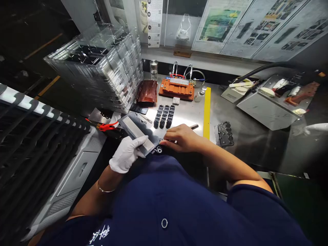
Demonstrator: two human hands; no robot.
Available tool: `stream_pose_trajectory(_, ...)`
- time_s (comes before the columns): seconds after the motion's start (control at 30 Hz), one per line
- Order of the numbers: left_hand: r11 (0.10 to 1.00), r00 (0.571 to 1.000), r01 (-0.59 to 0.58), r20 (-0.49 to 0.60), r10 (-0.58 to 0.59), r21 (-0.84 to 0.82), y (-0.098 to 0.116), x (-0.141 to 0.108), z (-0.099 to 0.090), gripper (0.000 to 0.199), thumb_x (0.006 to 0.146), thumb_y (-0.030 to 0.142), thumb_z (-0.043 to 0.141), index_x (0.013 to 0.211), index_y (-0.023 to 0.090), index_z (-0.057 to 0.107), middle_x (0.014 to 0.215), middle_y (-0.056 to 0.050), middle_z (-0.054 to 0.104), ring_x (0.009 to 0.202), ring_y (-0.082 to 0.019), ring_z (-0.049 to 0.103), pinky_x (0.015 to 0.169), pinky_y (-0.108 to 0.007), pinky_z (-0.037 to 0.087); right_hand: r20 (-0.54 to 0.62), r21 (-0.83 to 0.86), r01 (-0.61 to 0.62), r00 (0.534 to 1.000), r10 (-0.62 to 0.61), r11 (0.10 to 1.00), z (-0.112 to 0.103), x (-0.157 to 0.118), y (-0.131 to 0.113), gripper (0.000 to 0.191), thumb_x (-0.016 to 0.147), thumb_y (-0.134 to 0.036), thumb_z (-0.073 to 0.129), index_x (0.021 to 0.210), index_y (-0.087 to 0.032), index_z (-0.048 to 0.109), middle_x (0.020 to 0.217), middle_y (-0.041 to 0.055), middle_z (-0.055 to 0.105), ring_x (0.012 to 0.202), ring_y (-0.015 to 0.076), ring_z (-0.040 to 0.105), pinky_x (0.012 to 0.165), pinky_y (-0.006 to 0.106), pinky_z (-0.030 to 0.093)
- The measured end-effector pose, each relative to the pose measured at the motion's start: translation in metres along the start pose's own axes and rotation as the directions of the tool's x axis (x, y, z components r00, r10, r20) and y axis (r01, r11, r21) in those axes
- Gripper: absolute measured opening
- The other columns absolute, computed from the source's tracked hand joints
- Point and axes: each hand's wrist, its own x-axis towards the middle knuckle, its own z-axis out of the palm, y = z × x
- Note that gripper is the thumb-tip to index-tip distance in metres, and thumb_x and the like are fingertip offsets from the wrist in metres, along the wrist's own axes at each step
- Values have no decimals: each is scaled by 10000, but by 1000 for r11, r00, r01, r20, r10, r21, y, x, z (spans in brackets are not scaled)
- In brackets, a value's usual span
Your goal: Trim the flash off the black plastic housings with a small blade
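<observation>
My left hand [125, 153], in a white glove, grips a dark grey plastic panel [151, 134] with a scalloped edge and a pale strip along its face. The panel is tilted in front of my body, its thumb-side face turned up. My bare right hand [179, 137] is closed at the panel's right end, fingertips pinched together beside a small round fitting [159, 149]. Whatever those fingertips hold is hidden or too small to make out. Just beyond lie three black ribbed parts [163, 117] side by side on the steel table [184, 118].
Tall stacked clear trays [123, 71] stand at the back left, near red-handled pliers [107, 127]. An orange fixture [176, 89] sits at the back, with a small bottle [198, 96] beside it. Yellow tape [207, 112] crosses the table; black parts [225, 134] lie right of it.
</observation>
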Motion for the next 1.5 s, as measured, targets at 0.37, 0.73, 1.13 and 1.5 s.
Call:
stream_pose_trajectory(0.37, 998, 999, 26, 21, -25, -54, -7, 5, -2, 154, 748, 183, 724, 875, 104, 688, 732, -46, 711, 531, -134, 644, 428, -204, 492, 172, 234, 11, 984, -52, 972, -3, 0, 7, 476, 1005, -401, 416, 585, -180, 450, 544, -23, 435, 494, 78, 368, 541, 251, 249)
stream_pose_trajectory(0.73, 970, 990, 129, 80, -115, -206, 2, 9, -4, 114, 835, 76, 596, 880, 100, 697, 784, -67, 729, 618, -140, 688, 570, -227, 581, -90, 178, 9, 996, 7, 984, 5, -6, 3, 446, 980, -492, 455, 719, -149, 569, 594, -20, 481, 536, 78, 410, 526, 223, 268)
stream_pose_trajectory(1.13, 964, 978, 190, 120, -170, -186, -1, 13, -4, 133, 866, 70, 559, 830, 87, 686, 650, -43, 679, 487, -102, 621, 543, -212, 572, -32, -407, 143, 985, -170, 902, 3, 3, -3, 635, 933, -683, 313, 643, -163, 535, 601, 4, 477, 551, 123, 349, 528, 277, 179)
stream_pose_trajectory(1.5, 958, 975, 208, 121, -187, -197, 1, 12, -2, 127, 869, 88, 559, 829, 97, 679, 633, -35, 670, 431, -93, 576, 407, -187, 478, -90, -406, 205, 961, -262, 891, 8, 4, 3, 596, 937, -629, 408, 552, -177, 470, 556, -16, 419, 544, 121, 326, 524, 278, 196)
